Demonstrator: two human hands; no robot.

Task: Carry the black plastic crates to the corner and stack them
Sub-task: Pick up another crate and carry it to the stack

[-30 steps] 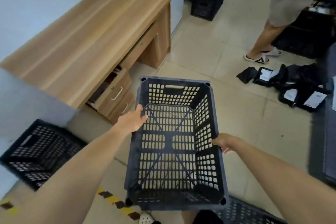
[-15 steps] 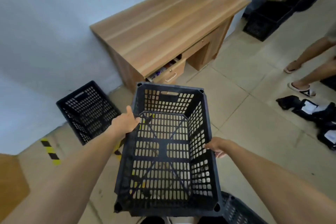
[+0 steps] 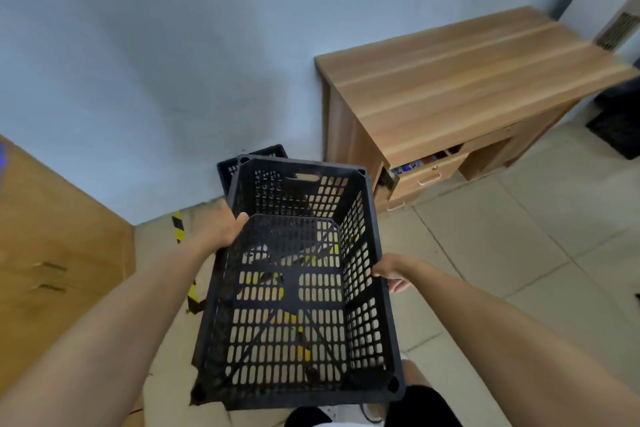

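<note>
Both hands are taken up by the carried crate [image 3: 298, 281]: the left hand [image 3: 221, 229] grips its left rim, the right hand [image 3: 389, 274] its right wall. Ahead, a second crate [image 3: 254, 158] sits on the floor against the wall [image 3: 156, 62], mostly hidden behind the carried one. The worktop [image 3: 467, 80] with its open drawer [image 3: 426, 172] closes off the right; a wooden panel [image 3: 52, 236] closes off the left. Tiled floor [image 3: 519, 236] lies open to the right.

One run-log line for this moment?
phase: carry | left hand: gripping held crate | right hand: gripping rim | floor crate: ahead by wall
</note>
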